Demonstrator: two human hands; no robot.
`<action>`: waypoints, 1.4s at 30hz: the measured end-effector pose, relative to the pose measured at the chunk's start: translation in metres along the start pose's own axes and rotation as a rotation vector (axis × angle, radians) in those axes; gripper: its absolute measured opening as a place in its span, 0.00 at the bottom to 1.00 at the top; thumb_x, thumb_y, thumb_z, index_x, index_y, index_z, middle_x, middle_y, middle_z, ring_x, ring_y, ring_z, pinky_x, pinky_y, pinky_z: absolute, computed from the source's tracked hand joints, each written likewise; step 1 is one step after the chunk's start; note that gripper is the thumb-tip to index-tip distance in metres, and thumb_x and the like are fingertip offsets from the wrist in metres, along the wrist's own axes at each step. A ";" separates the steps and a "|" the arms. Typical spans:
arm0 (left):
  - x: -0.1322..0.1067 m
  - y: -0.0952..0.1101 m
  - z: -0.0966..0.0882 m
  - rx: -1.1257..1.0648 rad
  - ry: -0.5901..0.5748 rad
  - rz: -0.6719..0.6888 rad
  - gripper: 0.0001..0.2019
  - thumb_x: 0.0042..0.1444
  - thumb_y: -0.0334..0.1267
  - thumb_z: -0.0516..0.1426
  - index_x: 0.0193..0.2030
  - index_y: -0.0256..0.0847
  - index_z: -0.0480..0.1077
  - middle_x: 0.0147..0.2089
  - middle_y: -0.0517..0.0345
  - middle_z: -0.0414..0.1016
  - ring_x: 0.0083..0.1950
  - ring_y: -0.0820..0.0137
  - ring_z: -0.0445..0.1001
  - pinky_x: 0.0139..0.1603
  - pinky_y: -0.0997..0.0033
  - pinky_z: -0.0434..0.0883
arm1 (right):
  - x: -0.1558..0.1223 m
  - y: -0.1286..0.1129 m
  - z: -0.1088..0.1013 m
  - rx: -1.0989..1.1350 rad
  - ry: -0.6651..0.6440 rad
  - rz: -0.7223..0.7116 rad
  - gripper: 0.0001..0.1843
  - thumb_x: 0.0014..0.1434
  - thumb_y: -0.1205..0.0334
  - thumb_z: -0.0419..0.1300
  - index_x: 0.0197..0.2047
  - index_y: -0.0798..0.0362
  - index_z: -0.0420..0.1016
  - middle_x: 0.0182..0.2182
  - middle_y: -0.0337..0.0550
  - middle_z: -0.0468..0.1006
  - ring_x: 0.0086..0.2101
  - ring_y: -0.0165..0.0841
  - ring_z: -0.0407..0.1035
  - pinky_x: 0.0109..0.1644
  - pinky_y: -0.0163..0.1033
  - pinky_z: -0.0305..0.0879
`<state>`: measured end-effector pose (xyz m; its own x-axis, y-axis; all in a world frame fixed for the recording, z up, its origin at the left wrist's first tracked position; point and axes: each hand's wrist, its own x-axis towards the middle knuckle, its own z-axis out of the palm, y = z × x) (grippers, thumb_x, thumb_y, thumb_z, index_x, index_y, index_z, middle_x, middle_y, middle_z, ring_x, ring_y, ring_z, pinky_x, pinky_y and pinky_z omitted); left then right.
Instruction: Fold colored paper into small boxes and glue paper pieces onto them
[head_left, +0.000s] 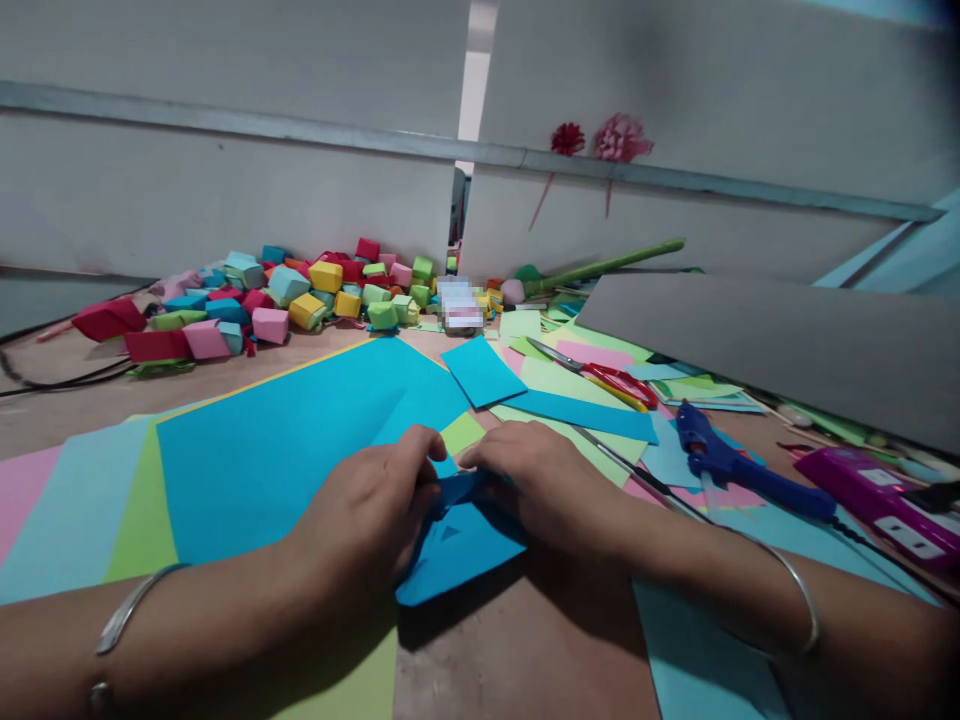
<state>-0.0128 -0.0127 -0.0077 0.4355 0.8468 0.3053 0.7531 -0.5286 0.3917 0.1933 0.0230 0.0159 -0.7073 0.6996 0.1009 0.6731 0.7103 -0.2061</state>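
Soft, even indoor light, a bit dim. A bright strip (475, 70) glows at the top between the wall panels. Shadows pool under the hands (457, 500) on the surface (525, 650). Edges bow and blur; forearms look soft.

Front edge of the worktop (525, 650), dead centre: the folded paper (457, 545) lies pinched under both hands, left hand (367, 520) on its left side, right hand (540, 490) on its right. Just behind and to the left, the big sheet (285, 450) tops a fan of sheets (67, 510) running to the left edge. Far edge, left of centre, the paper cubes (300, 295) pile against the wall. Right of centre, scissors (607, 380) on loose sheets, the glue gun (742, 465) nearer, the power strip (877, 500) at the right edge, the board (787, 340) behind them.
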 end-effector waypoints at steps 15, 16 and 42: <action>-0.005 0.009 -0.007 0.290 -0.083 0.060 0.10 0.54 0.29 0.51 0.39 0.41 0.72 0.52 0.45 0.64 0.52 0.51 0.61 0.47 0.46 0.64 | 0.005 0.013 -0.010 -0.102 -0.060 -0.039 0.15 0.49 0.80 0.55 0.30 0.53 0.79 0.33 0.44 0.78 0.36 0.34 0.70 0.36 0.35 0.59; -0.005 0.009 -0.006 0.289 -0.073 0.059 0.10 0.55 0.29 0.50 0.40 0.40 0.70 0.53 0.45 0.64 0.52 0.52 0.61 0.48 0.46 0.64 | 0.004 0.013 -0.011 -0.098 -0.060 -0.039 0.15 0.50 0.80 0.55 0.30 0.53 0.79 0.33 0.43 0.79 0.36 0.34 0.70 0.36 0.34 0.59; 0.009 0.002 -0.014 0.148 -0.122 0.046 0.19 0.66 0.43 0.44 0.31 0.40 0.71 0.45 0.51 0.66 0.46 0.58 0.63 0.45 0.51 0.63 | 0.006 0.031 -0.011 -0.019 -0.066 0.002 0.14 0.50 0.78 0.57 0.34 0.52 0.79 0.34 0.41 0.80 0.37 0.34 0.72 0.38 0.34 0.61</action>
<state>-0.0142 -0.0071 0.0086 0.5213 0.8274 0.2088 0.7911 -0.5604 0.2454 0.2120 0.0499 0.0210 -0.7186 0.6945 0.0360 0.6776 0.7109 -0.1881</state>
